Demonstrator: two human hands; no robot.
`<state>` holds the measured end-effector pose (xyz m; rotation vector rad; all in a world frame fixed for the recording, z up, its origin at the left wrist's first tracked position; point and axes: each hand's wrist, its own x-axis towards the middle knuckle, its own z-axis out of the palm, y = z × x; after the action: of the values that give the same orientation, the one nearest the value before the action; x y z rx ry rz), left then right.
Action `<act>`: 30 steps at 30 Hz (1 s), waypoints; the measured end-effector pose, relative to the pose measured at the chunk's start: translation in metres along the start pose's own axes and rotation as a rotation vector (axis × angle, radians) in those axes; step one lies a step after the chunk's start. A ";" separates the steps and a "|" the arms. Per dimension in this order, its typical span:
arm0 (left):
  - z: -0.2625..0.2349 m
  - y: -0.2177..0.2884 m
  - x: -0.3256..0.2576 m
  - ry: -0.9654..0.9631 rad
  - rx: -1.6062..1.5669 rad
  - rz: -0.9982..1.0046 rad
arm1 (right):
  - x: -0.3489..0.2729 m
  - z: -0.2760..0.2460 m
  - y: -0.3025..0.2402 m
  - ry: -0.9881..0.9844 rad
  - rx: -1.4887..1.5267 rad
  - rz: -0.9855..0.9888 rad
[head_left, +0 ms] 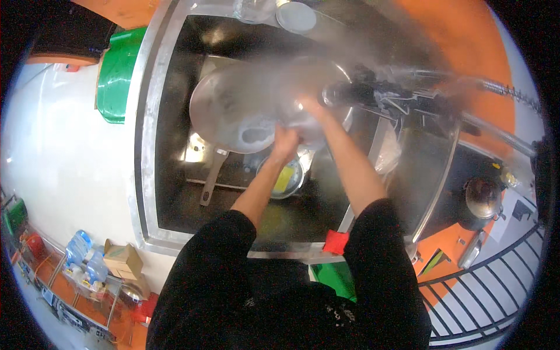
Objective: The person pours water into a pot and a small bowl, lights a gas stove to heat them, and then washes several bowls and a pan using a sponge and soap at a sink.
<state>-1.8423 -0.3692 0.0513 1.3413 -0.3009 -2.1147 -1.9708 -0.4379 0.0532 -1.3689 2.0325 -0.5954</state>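
Note:
Both of my hands reach into a deep metal sink point(175, 198), blurred by steam or spray. My left hand point(286, 142) looks curled at the right rim of a large frying pan point(216, 111), above a round container point(300, 185) with a yellow thing point(283, 179) in it. What the fingers grip is hidden. Farther in, my right hand point(311, 107) is beside a shiny rounded metal vessel point(318, 135), close to the head of a spray tap point(335, 93); its fingers are lost in the haze. The pan's handle point(213, 178) points toward me.
The tap's coiled spring hose point(501, 88) runs off to the right. A round pale lid or dish point(296, 17) sits on the far ledge. A red cloth or sponge point(335, 241) lies on the near rim. A dark pot point(483, 197) stands right, beyond the sink, near black railings point(484, 303).

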 end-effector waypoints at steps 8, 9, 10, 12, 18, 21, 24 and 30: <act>-0.013 -0.010 -0.001 -0.125 -0.101 -0.111 | -0.035 -0.017 -0.077 0.076 0.282 0.183; -0.004 0.000 -0.005 -0.136 -0.098 -0.119 | -0.035 -0.018 -0.079 0.179 0.338 0.242; -0.001 0.007 -0.007 -0.181 0.054 -0.125 | -0.032 -0.006 -0.062 0.045 0.387 0.163; -0.003 0.002 -0.005 -0.240 0.207 -0.136 | -0.013 0.019 0.018 -0.106 0.273 0.022; -0.052 -0.053 0.027 -0.334 0.573 0.195 | 0.014 0.035 0.009 0.078 -0.024 -0.054; -0.026 -0.029 0.018 -0.165 0.178 -0.064 | -0.018 0.027 -0.041 0.103 0.223 -0.100; -0.001 0.001 0.001 -0.129 -0.221 -0.106 | -0.038 -0.014 0.009 -0.286 -0.199 -0.157; -0.022 0.007 0.004 -0.036 -0.320 -0.106 | -0.060 -0.051 -0.028 -0.108 -0.705 -0.042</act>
<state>-1.8219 -0.3740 0.0416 1.1534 0.0947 -2.1649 -1.9713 -0.3906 0.1228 -1.7802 2.2207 0.2167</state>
